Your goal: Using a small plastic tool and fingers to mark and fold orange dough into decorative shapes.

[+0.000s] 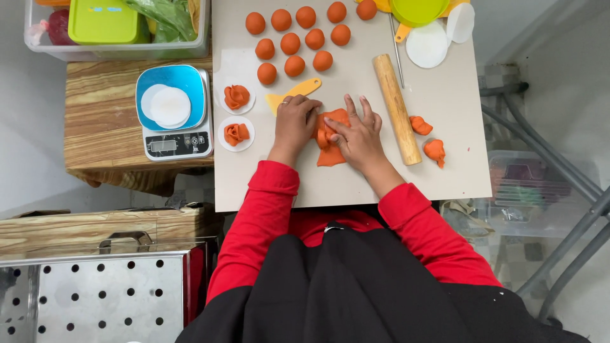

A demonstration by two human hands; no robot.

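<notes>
A flattened strip of orange dough (331,155) lies on the beige board (445,101) in front of me. My left hand (293,121) pinches its upper left edge, fingers curled on the dough. My right hand (359,130) presses on it from the right, fingers spread over the folded part. Most of the strip is hidden under both hands. A yellow scraper (298,90) lies just above my left hand. A wooden rolling pin (396,108) rests right of my right hand.
Several orange dough balls (291,43) sit at the board's top. Two folded dough pieces rest on white paper rounds (236,115) at left, two dough scraps (428,141) at right. A kitchen scale (173,111) holds paper rounds. A perforated metal tray (95,298) is at lower left.
</notes>
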